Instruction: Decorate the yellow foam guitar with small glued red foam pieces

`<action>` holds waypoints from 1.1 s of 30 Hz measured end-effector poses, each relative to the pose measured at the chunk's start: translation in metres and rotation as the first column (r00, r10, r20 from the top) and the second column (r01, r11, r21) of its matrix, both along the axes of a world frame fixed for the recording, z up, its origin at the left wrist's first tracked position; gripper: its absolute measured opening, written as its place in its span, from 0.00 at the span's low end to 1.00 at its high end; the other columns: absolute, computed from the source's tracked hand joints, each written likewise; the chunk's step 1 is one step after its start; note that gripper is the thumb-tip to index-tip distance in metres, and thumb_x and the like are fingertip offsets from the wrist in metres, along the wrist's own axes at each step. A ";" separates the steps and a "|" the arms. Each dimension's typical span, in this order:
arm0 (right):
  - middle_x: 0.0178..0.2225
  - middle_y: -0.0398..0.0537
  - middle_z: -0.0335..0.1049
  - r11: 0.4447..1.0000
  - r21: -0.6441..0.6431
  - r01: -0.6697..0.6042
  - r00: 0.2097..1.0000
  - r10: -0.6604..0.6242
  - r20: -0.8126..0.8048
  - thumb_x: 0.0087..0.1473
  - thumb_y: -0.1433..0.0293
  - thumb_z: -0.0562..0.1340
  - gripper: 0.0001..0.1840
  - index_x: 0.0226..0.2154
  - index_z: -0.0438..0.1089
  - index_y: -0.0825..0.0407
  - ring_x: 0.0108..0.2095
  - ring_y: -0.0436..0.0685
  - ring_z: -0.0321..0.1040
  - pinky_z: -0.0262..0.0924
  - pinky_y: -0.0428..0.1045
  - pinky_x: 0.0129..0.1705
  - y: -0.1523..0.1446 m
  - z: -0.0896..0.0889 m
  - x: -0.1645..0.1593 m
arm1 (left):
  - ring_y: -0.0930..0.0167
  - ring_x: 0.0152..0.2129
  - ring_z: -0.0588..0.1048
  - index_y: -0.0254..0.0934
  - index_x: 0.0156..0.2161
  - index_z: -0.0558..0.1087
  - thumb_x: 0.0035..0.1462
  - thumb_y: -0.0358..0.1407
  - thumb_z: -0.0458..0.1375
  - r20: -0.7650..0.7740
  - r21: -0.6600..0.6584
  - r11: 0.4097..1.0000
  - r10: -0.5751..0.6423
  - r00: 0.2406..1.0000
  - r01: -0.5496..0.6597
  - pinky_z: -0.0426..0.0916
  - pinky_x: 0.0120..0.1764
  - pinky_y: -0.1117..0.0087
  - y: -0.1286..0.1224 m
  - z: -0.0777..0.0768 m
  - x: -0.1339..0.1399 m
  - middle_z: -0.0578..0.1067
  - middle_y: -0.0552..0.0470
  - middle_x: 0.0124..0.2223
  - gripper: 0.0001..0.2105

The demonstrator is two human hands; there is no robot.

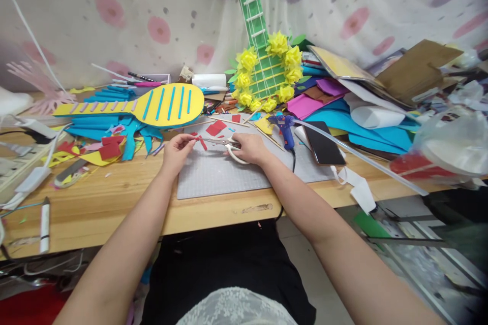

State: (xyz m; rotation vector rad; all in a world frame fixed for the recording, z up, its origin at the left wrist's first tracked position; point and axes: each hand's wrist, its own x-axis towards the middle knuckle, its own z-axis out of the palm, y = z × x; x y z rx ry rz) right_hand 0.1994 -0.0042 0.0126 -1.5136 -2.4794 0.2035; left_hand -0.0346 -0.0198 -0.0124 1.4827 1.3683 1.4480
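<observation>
My right hand [249, 148] is closed around the white handles of a pair of scissors [233, 151] above the grey cutting mat [224, 180]. The blades point left, toward my left hand [178, 151], which pinches a small red paper piece [194, 137] between thumb and fingertips. Close to the blade tips hangs or lies a narrow red strip [203, 144]; I cannot tell whether it is attached. Behind the scissors a larger red paper scrap [216, 127] rests on the mat, with another red scrap [236, 118] farther back.
A blue glue gun [285, 129] and a black phone [324, 143] lie right of my hands. A yellow paper instrument [171, 104] stretches across the back left. Behind the mat leans a green guitar shape [267, 73] with yellow flowers. Coloured paper [366, 129] is heaped right; a marker [44, 226] lies front left.
</observation>
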 end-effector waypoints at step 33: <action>0.36 0.50 0.74 0.998 0.061 -0.018 0.997 0.013 0.082 0.48 0.46 0.56 0.26 0.35 0.70 0.51 0.36 0.56 0.68 0.44 0.47 0.29 0.001 0.000 0.002 | 0.74 0.27 0.70 0.36 0.35 0.69 0.45 0.38 0.61 0.022 0.019 0.998 -0.054 0.998 0.053 0.65 0.30 0.73 -0.001 0.001 0.003 0.75 0.49 0.35 0.11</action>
